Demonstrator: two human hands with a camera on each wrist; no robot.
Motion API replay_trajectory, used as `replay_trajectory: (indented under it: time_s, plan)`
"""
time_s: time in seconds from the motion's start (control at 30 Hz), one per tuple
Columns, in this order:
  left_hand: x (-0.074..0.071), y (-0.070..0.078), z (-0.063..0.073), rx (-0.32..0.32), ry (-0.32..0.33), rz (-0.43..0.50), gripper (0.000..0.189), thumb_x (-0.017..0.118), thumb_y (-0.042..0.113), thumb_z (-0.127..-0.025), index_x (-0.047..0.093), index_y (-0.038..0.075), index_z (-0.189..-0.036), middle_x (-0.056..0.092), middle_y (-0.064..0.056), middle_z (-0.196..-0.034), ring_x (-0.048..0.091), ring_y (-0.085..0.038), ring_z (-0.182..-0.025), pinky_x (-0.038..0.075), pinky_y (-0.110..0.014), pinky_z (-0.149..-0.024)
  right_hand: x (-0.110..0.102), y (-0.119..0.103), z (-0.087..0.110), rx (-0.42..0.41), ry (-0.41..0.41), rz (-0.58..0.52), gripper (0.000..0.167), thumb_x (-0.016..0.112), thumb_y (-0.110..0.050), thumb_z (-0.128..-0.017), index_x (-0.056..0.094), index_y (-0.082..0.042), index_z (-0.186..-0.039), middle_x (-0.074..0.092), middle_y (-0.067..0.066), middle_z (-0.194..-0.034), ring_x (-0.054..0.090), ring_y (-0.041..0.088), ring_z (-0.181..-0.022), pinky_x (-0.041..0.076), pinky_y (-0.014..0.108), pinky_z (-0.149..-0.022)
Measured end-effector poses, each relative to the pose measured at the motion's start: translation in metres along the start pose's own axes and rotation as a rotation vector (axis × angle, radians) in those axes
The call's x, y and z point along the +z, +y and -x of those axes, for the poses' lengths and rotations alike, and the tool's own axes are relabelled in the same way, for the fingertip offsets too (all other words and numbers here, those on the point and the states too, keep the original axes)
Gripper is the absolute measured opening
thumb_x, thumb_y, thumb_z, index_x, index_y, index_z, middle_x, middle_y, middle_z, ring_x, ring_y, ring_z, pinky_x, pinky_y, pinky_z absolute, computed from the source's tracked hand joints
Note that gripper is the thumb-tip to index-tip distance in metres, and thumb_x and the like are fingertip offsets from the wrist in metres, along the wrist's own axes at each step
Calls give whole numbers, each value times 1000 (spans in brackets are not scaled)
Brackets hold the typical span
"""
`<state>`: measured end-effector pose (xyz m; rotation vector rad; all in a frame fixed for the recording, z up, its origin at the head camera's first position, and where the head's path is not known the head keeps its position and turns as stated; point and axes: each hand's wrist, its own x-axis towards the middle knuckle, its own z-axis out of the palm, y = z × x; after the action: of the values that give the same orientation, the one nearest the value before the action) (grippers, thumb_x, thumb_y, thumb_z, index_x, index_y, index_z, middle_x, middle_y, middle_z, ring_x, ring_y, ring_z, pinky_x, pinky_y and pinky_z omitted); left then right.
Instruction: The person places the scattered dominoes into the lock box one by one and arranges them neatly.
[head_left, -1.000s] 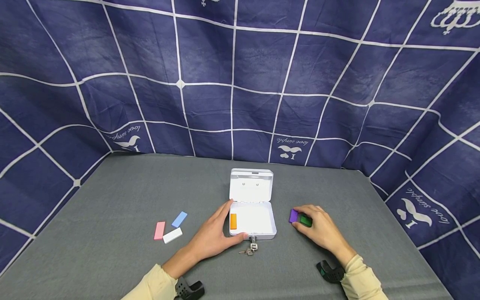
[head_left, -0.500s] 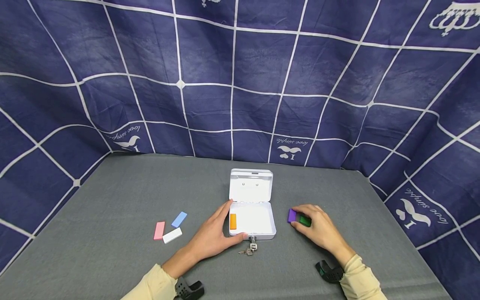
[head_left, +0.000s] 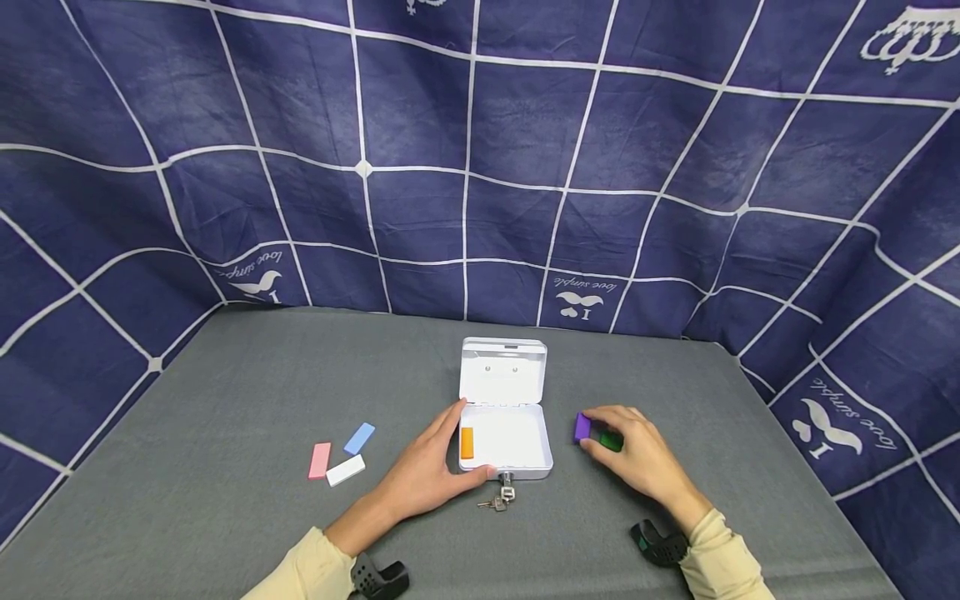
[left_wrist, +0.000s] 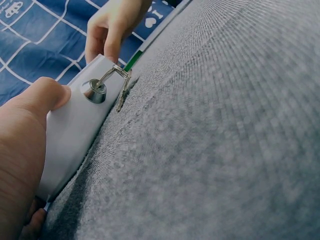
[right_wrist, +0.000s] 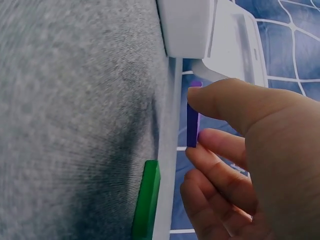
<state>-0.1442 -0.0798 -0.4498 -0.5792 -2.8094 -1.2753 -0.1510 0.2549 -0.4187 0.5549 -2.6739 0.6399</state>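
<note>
A white cash box [head_left: 517, 437] stands with its lid [head_left: 502, 371] raised and an orange block [head_left: 467, 443] lying inside at the left. My left hand [head_left: 423, 467] grips the box, thumb on the front wall and fingers along the left side. Beside the thumb, a key sits in the front lock [left_wrist: 94, 91], with another key hanging from it. To the right of the box, my right hand [head_left: 637, 450] pinches a purple block [right_wrist: 193, 115] between thumb and fingertips, held above the grey cloth. A green block [right_wrist: 146, 200] lies on the cloth beneath that hand, partly hidden in the head view.
Left of the box lie a pink block [head_left: 318, 461], a white block [head_left: 345, 471] and a blue block [head_left: 359, 439], close together. Grey cloth [head_left: 247, 500] covers the table. A blue curtain with white lines [head_left: 420, 208] hangs behind and at the sides.
My right hand has shifted the purple block slightly left and upward, away from the green block. The left hand and the box have stayed in place.
</note>
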Motion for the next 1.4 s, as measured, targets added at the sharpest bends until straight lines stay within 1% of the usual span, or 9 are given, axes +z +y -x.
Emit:
replay_trajectory:
  time_s: [0.23,0.47,0.63,0.83,1.0,1.13,1.3,1.4]
  plan:
    - [0,0,0,-1,-3,4,108,78,63,-82,26,16,-165,36,-9,-165,46,-32,-144,43,-53,-112,-2,-4,-3,-20,15,0,39,86,-19,-84,75,-11,-120,74,4,-117,67,28,-110,53,50,-93]
    - [0,0,0,-2,5,8,108,78,63,-82,27,15,-164,36,-9,-165,47,-32,-143,44,-54,-111,-6,-11,-10,-29,24,-18,39,86,-20,-85,75,-12,-121,74,3,-117,69,23,-103,57,45,-85]
    - [0,-1,0,-5,5,11,108,78,63,-82,27,16,-164,36,-10,-165,47,-33,-143,44,-55,-111,-9,-17,-16,-43,13,-20,39,85,-22,-86,76,-13,-122,74,2,-118,69,22,-104,58,43,-85]
    - [1,-2,1,4,9,12,107,78,62,-82,28,14,-164,36,-10,-165,47,-33,-143,44,-54,-111,-11,-21,-20,-59,28,-17,38,85,-23,-85,76,-12,-121,74,1,-118,68,21,-104,58,41,-84]
    - [2,-3,1,10,9,1,107,78,63,-83,27,14,-164,37,-9,-165,48,-32,-142,45,-54,-110,-12,-23,-23,-65,32,-23,39,85,-25,-86,75,-13,-122,74,1,-119,68,21,-107,58,41,-86]
    - [1,-3,1,16,4,-8,108,77,63,-83,26,13,-164,36,-11,-165,47,-34,-143,44,-55,-111,-13,-27,-27,-90,46,-28,39,86,-23,-85,75,-12,-121,74,1,-118,67,21,-107,59,40,-86]
    - [1,-2,1,7,-7,-12,108,76,63,-84,25,13,-165,33,-12,-166,44,-35,-146,42,-56,-112,-12,-31,-31,-116,63,-32,38,86,-21,-85,76,-11,-120,74,1,-117,67,20,-105,59,38,-84]
    - [1,-1,2,5,-6,-12,108,76,62,-84,24,14,-165,33,-9,-167,42,-33,-147,41,-54,-114,-12,-33,-33,-118,62,-39,37,86,-21,-85,76,-11,-120,74,1,-117,67,20,-105,59,38,-84]
